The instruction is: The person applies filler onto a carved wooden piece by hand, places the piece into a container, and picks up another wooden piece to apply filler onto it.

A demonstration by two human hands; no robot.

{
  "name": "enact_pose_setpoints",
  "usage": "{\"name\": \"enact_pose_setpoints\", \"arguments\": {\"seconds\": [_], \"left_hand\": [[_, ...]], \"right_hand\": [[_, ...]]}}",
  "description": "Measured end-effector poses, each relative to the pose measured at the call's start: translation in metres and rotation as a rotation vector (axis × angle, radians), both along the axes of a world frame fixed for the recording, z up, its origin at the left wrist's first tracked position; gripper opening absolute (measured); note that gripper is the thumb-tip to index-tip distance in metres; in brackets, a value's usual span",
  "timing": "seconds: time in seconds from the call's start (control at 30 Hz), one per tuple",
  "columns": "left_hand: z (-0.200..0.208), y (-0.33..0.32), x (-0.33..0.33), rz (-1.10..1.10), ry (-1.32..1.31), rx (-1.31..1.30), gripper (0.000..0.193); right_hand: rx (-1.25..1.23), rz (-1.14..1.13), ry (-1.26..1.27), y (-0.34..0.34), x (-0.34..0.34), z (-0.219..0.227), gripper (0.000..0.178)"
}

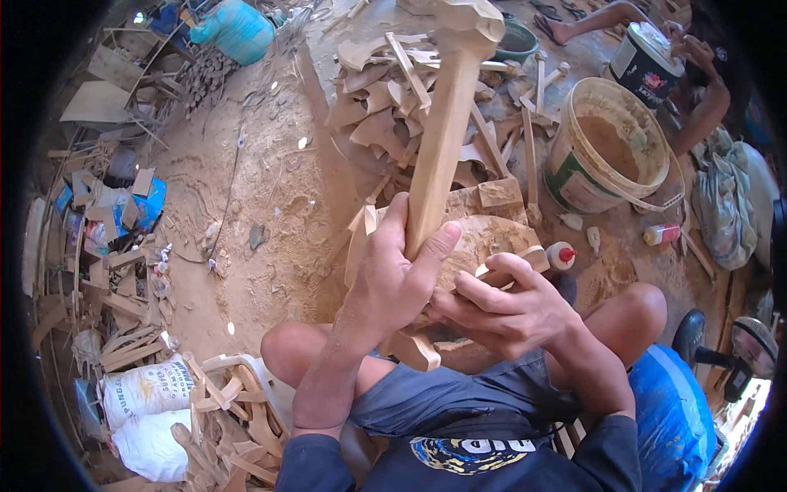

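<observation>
My left hand (393, 266) is closed round a pale wooden handle (447, 123). It is a long faceted shaft with a thick angular knob at its far end, tilted up and away from me. Close to its right, my right hand (508, 307) has its fingers curled in; whatever lies between them is mostly hidden. Beneath both hands is a dusty wooden work block (484, 234), with a smaller wood block (500, 193) on its far edge. A curved wooden end (416, 351) sticks out below my hands, over my lap.
Beyond the block lies a heap of cut wooden pieces (381, 107). To its right stand a dusty bucket (566, 176) and a dark tub (643, 70) beside another person's arm (705, 115). A red-capped glue bottle (561, 256) is near my right knee. Wood scraps (234, 410) crowd the left.
</observation>
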State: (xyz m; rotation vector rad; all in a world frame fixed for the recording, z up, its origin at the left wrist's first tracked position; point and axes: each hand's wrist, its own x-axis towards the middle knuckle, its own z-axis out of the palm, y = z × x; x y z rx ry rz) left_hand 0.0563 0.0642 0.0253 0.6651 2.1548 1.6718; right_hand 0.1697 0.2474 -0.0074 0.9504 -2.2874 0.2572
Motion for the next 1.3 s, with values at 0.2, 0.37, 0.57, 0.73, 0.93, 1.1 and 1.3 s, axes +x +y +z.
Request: {"name": "enact_pose_setpoints", "arguments": {"seconds": [0.2,0.37,0.57,0.73,0.93,1.1,1.3], "left_hand": [[-0.001,0.000,-0.005,0.036,-0.020,-0.002,0.030],[0.019,-0.015,-0.015,0.112,-0.131,0.072,0.033],[0.010,-0.028,-0.046,0.337,-0.144,0.433,0.019],[0.015,-0.025,-0.049,0.354,-0.148,0.893,0.041],[-0.026,-0.017,-0.028,-0.028,-0.216,0.945,0.060],[-0.049,0.024,0.016,-0.311,-0.018,0.906,0.055],[-0.047,0.029,0.027,-0.682,0.505,0.480,0.055]], "right_hand": [[0.125,-0.114,0.155,-0.006,0.000,-0.010,0.031],[-0.074,-0.222,0.228,0.019,-0.003,0.016,0.019],[-0.573,-0.338,0.172,0.031,-0.011,0.023,0.028],[-1.158,-0.460,-0.419,0.016,0.000,0.034,0.041],[-1.455,-0.051,-0.680,0.010,-0.001,0.024,0.073],[-1.653,-0.065,-0.674,0.018,-0.007,0.014,0.080],[-1.703,-0.194,-0.533,0.036,-0.008,0.029,0.045]]}}
